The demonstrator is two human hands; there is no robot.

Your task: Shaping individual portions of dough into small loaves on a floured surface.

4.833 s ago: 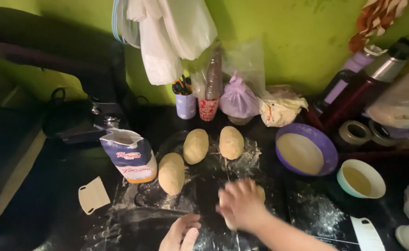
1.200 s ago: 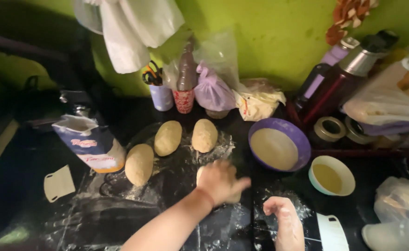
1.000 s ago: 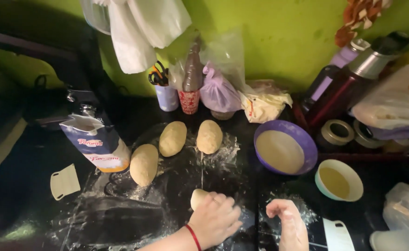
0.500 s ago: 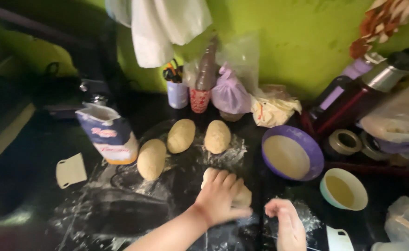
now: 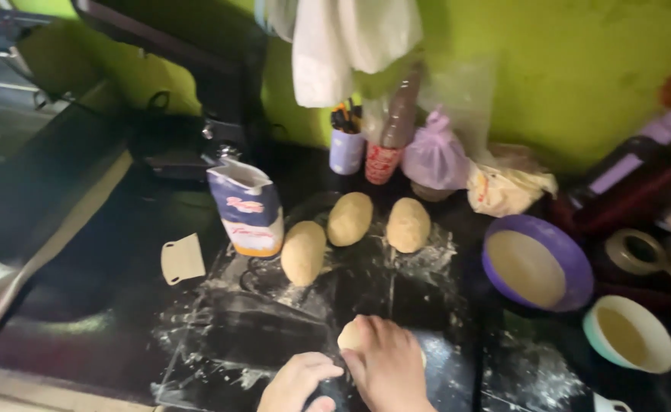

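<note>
My right hand (image 5: 390,368) lies cupped over a small pale dough ball (image 5: 348,336) on the floured black worktop (image 5: 221,336) at the bottom centre. Just left of it, my left hand (image 5: 296,384) rests on the worktop, fingers curled toward the ball and holding nothing. Farther back lie three shaped dough loaves: one on the left (image 5: 303,252), one in the middle (image 5: 350,218) and one on the right (image 5: 408,224).
A paper flour bag (image 5: 247,207) stands open left of the loaves, with a cream scraper (image 5: 182,259) beside it. At the right are a purple bowl (image 5: 537,267) and a small white bowl (image 5: 629,333). Cups, a bottle (image 5: 398,114) and tied bags line the green wall.
My left hand has come off the dough ball and dropped to its left. My right hand has moved in from the right and now covers it. The view has shifted.
</note>
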